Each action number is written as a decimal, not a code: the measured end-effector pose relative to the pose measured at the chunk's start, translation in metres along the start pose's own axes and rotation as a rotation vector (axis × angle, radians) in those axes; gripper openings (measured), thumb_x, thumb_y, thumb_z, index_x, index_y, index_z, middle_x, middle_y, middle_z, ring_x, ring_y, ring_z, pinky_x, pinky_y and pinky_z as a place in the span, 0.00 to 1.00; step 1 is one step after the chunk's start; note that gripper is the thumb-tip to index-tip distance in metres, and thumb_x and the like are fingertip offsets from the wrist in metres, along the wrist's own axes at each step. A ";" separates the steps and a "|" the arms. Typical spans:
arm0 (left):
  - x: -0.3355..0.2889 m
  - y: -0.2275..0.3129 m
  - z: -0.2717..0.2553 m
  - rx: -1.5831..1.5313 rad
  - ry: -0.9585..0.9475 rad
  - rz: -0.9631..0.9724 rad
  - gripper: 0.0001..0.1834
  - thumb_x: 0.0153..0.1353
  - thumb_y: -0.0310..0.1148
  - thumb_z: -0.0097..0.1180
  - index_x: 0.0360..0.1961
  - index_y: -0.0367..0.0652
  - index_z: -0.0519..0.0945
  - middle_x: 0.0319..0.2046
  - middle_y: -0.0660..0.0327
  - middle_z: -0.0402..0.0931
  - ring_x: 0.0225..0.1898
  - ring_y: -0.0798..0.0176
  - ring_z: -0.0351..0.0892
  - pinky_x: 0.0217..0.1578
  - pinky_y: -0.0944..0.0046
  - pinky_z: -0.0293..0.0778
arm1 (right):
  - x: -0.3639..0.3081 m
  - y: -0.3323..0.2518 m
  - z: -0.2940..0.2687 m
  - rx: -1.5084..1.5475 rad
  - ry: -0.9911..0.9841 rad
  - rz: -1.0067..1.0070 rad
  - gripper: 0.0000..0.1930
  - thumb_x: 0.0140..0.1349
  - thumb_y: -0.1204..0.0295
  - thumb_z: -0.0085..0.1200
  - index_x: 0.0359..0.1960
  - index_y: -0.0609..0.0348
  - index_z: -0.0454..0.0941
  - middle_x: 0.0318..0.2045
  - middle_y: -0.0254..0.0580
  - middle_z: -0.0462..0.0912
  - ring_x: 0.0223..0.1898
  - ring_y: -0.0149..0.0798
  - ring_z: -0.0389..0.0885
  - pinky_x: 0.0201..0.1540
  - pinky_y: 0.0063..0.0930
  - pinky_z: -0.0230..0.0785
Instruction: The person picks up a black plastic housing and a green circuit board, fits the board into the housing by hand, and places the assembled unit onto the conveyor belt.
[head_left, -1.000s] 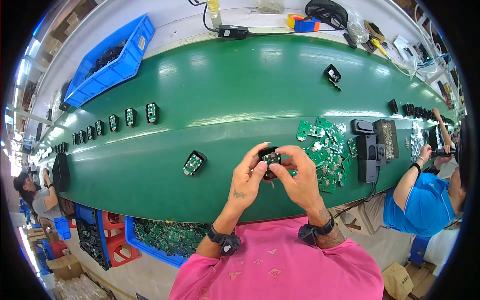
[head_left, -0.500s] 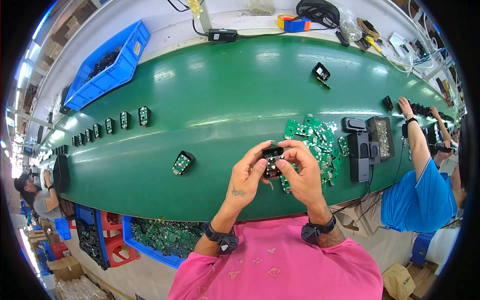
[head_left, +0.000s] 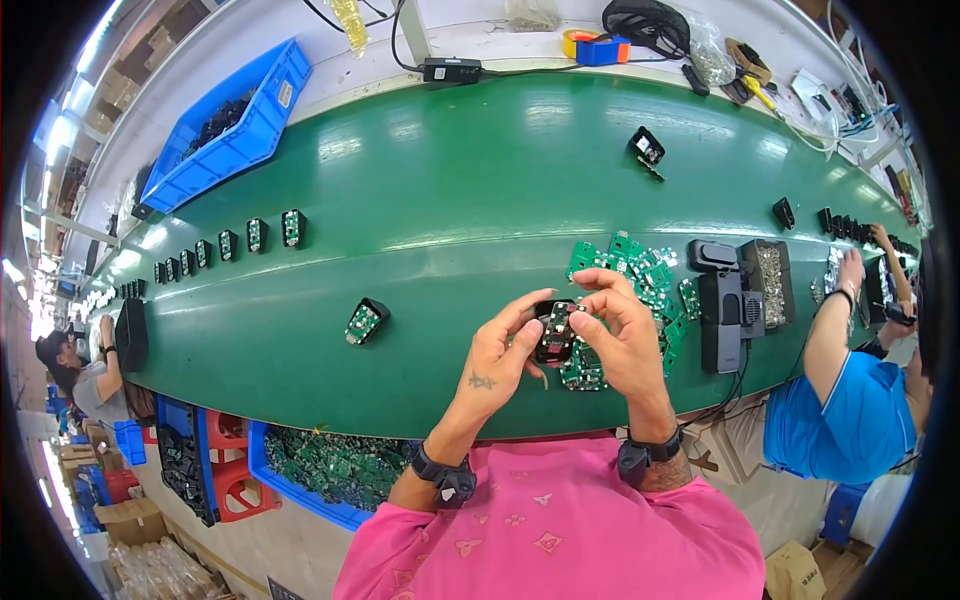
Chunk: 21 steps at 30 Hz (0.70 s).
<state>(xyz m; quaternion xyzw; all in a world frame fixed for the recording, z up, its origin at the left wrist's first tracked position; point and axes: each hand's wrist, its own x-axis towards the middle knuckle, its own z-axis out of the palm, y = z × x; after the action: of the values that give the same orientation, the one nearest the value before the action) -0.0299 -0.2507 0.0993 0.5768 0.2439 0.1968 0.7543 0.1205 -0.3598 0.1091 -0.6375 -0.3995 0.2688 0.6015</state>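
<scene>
Over the middle of the green bench, a small black plastic housing (head_left: 556,334) with a circuit board in it is between my hands. My left hand (head_left: 498,358) is closed round its left side, the thumb along the edge. At the right side, my right hand (head_left: 627,348) has its thumb and fingers closed on the housing's edge, by the board. Just beyond and beside that hand lies a heap of green circuit boards (head_left: 655,275), partly hidden by it. Left of my hands a black housing with a green board (head_left: 367,321) lies tilted on the bench.
Several filled housings (head_left: 256,235) stand in a row at left, near a blue crate (head_left: 215,135). Black devices (head_left: 720,325) and a box of small metal parts (head_left: 771,285) sit at right. An open housing (head_left: 647,148) lies far back. Co-workers are at both ends.
The housing in my hands has tilted, showing more of its board. My right hand has shifted slightly right, its fingers lifted higher. At right, a co-worker's arm has moved nearer.
</scene>
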 end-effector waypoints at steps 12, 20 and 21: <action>0.000 0.002 -0.001 0.019 0.007 0.044 0.21 0.73 0.35 0.48 0.65 0.44 0.71 0.47 0.57 0.79 0.35 0.72 0.80 0.27 0.73 0.77 | 0.005 -0.004 -0.004 0.162 -0.114 0.139 0.07 0.61 0.73 0.61 0.29 0.64 0.79 0.57 0.47 0.71 0.56 0.34 0.72 0.58 0.30 0.66; -0.001 -0.001 0.003 0.019 0.020 0.124 0.29 0.58 0.19 0.58 0.63 0.40 0.71 0.50 0.57 0.77 0.43 0.69 0.81 0.40 0.72 0.79 | 0.006 -0.003 -0.008 0.359 -0.138 0.212 0.08 0.62 0.72 0.60 0.30 0.64 0.81 0.53 0.45 0.76 0.56 0.36 0.72 0.60 0.32 0.61; -0.002 -0.003 0.003 0.019 0.024 0.125 0.29 0.58 0.19 0.58 0.63 0.40 0.71 0.50 0.57 0.77 0.43 0.69 0.81 0.40 0.72 0.79 | 0.006 -0.006 -0.005 0.360 -0.143 0.212 0.08 0.62 0.72 0.60 0.30 0.64 0.81 0.53 0.45 0.76 0.56 0.36 0.72 0.60 0.32 0.61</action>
<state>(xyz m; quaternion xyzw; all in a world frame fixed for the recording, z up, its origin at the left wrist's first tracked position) -0.0293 -0.2552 0.0969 0.5957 0.2182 0.2481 0.7321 0.1269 -0.3579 0.1164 -0.5378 -0.3174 0.4419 0.6440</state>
